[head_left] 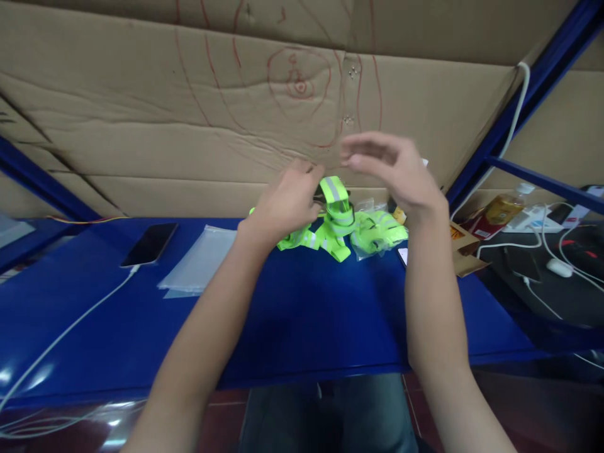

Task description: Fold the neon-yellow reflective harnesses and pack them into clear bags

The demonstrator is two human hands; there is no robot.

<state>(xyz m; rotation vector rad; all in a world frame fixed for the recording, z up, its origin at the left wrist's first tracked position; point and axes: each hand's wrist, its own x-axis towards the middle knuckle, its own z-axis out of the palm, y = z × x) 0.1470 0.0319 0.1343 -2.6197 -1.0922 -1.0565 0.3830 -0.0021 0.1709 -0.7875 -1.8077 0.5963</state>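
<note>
My left hand (pixel 295 198) is closed at the upper edge of a neon-yellow reflective strap (pixel 336 189) with a grey stripe. Its fingertips are partly hidden behind the hand. Below it, more of the strap hangs in folds over a pile of the same neon material (pixel 333 242) on the blue shelf. Raised to the right, my right hand (pixel 389 163) has curved fingers apart from the thumb, with nothing visible between them. Under that hand lies a clear plastic bag (pixel 377 233) with folded neon straps inside.
Flat clear plastic bags (pixel 201 261) and a charging phone (pixel 150 244) lie left on the blue shelf (pixel 321 327). A cardboard wall (pixel 212 145) stands behind. At right are a blue frame post (pixel 486 163), an open cardboard box (pixel 465 251), a bottle (pixel 504 207) and white cables.
</note>
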